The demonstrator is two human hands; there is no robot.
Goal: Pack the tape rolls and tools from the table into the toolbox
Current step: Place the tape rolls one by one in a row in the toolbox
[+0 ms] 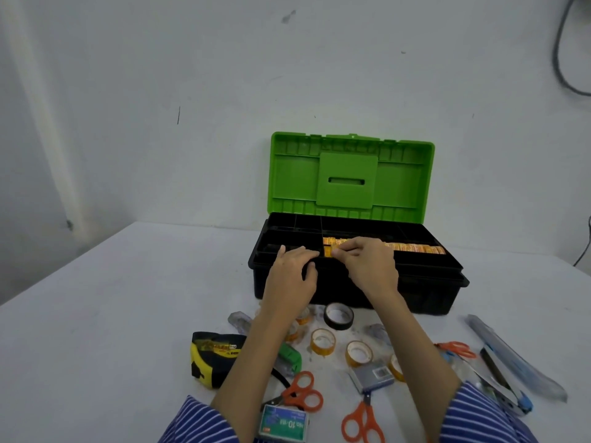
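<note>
plain white wall behind a white desk [96,298], with the toolbox [358,282] sitting open, green lid [351,177] up. both hands are over its black top tray: right hand [367,263] pinches a small yellow tape roll [328,251] at the end of a row of them in the tray, left hand [291,273] rests on the tray edge, fingers curled over it. loose tape rolls [323,342], a black tape roll [338,316], orange scissors [302,393], a tape measure [214,358] and a staple box [283,425] lie on the desk in front
</note>
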